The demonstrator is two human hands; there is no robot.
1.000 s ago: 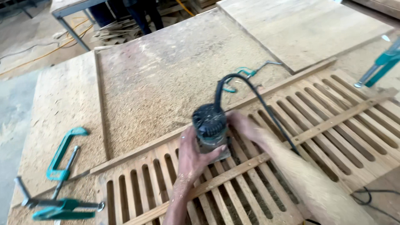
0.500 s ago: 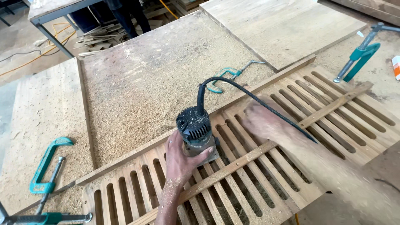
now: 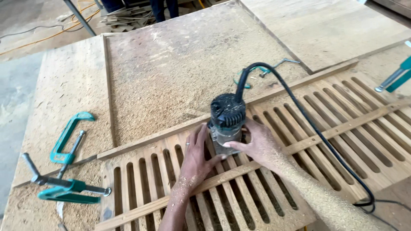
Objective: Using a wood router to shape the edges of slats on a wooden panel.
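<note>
A small black and grey hand router stands upright on a slatted wooden panel near its upper rail. My left hand grips the router's base from the left. My right hand holds it from the right, fingers wrapped round the body. Both forearms are dusted with sawdust. The router's black cord arcs up from its top and runs right and down across the slats to the panel's lower right edge.
Sawdust covers the board table behind the panel. Two green clamps lie at the left. Another green clamp sits at the right edge, and a small one lies behind the router. A person's legs stand at the far top.
My right hand has come back from the slats onto the router. The view has shifted so the router and panel sit nearer the middle.
</note>
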